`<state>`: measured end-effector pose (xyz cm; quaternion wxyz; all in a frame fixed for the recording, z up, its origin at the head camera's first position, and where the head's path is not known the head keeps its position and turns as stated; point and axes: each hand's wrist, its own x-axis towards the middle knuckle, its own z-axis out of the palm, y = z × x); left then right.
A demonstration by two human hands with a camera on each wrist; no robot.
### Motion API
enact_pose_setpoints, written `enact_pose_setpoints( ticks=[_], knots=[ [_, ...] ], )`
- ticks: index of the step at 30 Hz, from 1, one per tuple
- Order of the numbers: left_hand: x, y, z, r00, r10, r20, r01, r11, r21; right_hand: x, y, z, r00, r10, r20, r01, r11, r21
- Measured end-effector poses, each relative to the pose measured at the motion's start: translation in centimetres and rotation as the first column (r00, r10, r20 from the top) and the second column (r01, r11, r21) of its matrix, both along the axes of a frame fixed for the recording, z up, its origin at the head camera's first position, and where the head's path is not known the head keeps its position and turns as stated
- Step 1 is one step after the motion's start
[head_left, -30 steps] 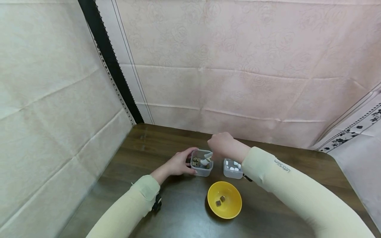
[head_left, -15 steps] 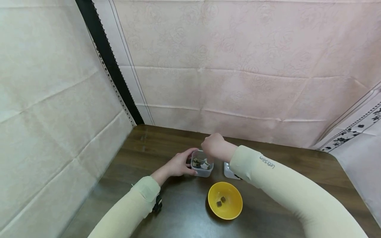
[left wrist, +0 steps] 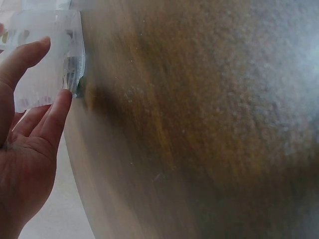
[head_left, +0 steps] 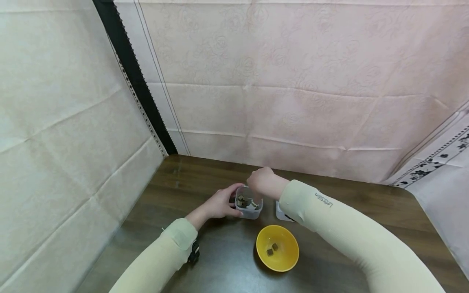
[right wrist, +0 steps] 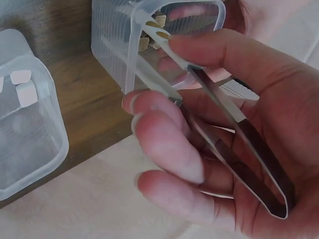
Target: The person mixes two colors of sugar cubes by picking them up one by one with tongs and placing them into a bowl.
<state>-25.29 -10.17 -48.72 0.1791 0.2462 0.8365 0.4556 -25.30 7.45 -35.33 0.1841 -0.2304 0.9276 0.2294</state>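
Note:
My left hand [head_left: 220, 202] grips a clear plastic container [head_left: 250, 214] from its left side, thumb on the near wall. Several small brown cubes [right wrist: 144, 44] lie inside it. Over the container's right part is my right hand [head_left: 266, 183], holding small tongs [right wrist: 217, 94] with pale tips and dark brown handles. In the right wrist view the tips reach into the container among the cubes. Whether they pinch a cube cannot be made out. Nearer the front stands a yellow bowl [head_left: 277, 262] with two brown cubes [head_left: 270, 252] in it.
Right of the gripped container stands a second clear container [right wrist: 52, 159], holding white cubes [right wrist: 27, 93]; my right sleeve partly covers it in the head view. The brown wooden table [head_left: 176, 179] ends at a pale cloth wall [head_left: 293, 101] behind.
My right hand has moved left, bringing the tongs further into the brown cubes' container. The right sleeve now covers more of the white cubes' container. My left hand stays in place.

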Motion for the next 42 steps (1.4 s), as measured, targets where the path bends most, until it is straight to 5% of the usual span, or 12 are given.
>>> enact_pose_setpoints(
  ticks=[12,22,35,42],
  knots=[
    [0.0,0.0,0.0,1.0,0.001,0.0,-0.001,1.0,0.011,0.0,0.0,-0.3,0.998,-0.023,0.061,0.024,0.999,-0.022],
    [0.1,-0.1,0.0,1.0,0.005,0.003,-0.005,1.0,0.012,0.6,1.4,0.2,0.997,0.075,0.029,-0.071,0.988,-0.134],
    [0.1,0.1,0.0,1.0,-0.004,0.012,0.004,1.0,0.027,1.8,4.0,2.7,0.995,0.089,0.038,-0.078,0.969,-0.234],
    [-0.1,0.0,-0.3,1.0,0.008,0.004,-0.008,1.0,0.017,2.8,6.0,4.0,0.99,0.137,-0.042,-0.144,0.944,-0.296]
  ],
)
